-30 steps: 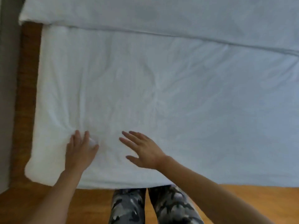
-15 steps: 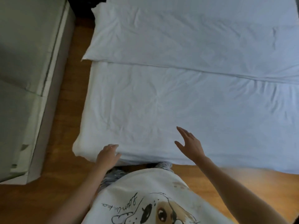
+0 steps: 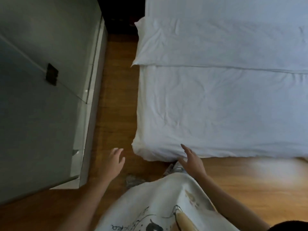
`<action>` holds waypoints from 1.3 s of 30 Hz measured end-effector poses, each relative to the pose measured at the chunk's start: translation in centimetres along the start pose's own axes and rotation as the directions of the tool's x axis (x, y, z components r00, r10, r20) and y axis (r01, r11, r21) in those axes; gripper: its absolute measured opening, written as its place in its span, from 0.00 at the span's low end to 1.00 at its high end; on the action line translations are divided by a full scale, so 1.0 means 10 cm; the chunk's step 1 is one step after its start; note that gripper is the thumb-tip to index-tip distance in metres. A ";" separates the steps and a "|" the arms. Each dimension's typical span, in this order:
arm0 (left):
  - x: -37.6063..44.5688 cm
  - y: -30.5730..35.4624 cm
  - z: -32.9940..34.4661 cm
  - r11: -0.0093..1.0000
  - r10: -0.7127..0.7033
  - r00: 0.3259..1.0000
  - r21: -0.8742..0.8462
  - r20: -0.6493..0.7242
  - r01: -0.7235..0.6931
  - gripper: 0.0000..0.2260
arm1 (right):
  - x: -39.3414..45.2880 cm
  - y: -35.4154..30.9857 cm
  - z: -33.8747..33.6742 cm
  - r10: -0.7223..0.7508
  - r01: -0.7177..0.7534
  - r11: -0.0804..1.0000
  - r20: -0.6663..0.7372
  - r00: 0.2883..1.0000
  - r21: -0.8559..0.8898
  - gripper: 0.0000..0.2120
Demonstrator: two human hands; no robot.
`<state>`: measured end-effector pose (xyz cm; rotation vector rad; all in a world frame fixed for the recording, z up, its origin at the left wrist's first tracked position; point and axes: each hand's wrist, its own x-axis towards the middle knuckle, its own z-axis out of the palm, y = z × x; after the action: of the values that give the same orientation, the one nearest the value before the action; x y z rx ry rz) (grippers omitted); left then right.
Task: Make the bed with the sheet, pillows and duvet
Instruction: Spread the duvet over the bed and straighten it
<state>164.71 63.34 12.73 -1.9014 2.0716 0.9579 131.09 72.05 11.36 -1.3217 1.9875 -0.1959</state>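
Head cam: duvet (image 3: 216, 105) spread over bed w/ pillow (image 3: 191, 39) at far end, looks nearly done. Left hand (image 3: 115, 160) open, empty over floor; right hand (image 3: 191, 161) open at near edge, corner tidy left.

The bed (image 3: 233, 114) runs out of the picture at the right and top edges, so its far side and head end cannot be seen. The folded white layer (image 3: 216, 42) across its upper part is cut off the same way; whether it is duvet or pillow cannot be told. The floor (image 3: 266, 177) to the right of the right hand (image 3: 191, 161) is smeared by motion blur. The person's legs (image 3: 173, 168) are almost wholly hidden under the white shirt (image 3: 158, 197), whose print is cut by the bottom edge. A small dark plate (image 3: 52, 74) on the grey wall (image 3: 33, 114) is too dim to identify
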 end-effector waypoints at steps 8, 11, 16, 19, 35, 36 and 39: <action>0.08 -0.93 -0.66 0.999 -0.033 0.999 -0.015 -0.022 0.033 0.20 | 0.07 -0.68 0.43 0.154 -0.151 0.987 -0.056 0.987 0.058 0.27; 0.51 -0.77 -0.94 0.998 0.060 0.998 -0.019 -0.028 -0.060 0.21 | 0.25 -0.81 0.57 0.219 -0.215 0.974 -0.056 0.974 0.068 0.28; 1.31 -0.61 -1.32 0.986 0.169 0.986 0.016 -0.003 -0.168 0.21 | 0.87 -1.31 0.81 0.288 -0.281 0.948 -0.032 0.957 0.148 0.27; 1.78 -0.72 -1.61 0.987 0.148 0.989 0.056 0.017 -0.149 0.21 | 1.43 -1.68 0.82 0.265 -0.262 0.954 -0.001 0.964 0.149 0.27; 5.17 0.25 -2.30 0.765 0.449 0.849 0.369 0.281 -0.527 0.20 | 4.24 -2.34 -0.16 0.266 -0.255 0.963 -0.160 0.950 0.087 0.25; 5.44 0.38 -2.25 0.748 0.468 0.833 0.371 0.295 -0.551 0.20 | 4.44 -2.29 -0.18 0.266 -0.261 0.964 -0.153 0.952 0.054 0.25; 6.04 0.73 -2.18 0.722 0.488 0.801 0.356 0.346 -0.593 0.22 | 4.93 -2.20 -0.30 0.323 -0.325 0.946 -0.138 0.936 0.004 0.26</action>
<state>153.84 0.86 0.27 -0.9087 2.4766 0.6519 135.24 19.26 0.37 -0.9928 2.2951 -0.1132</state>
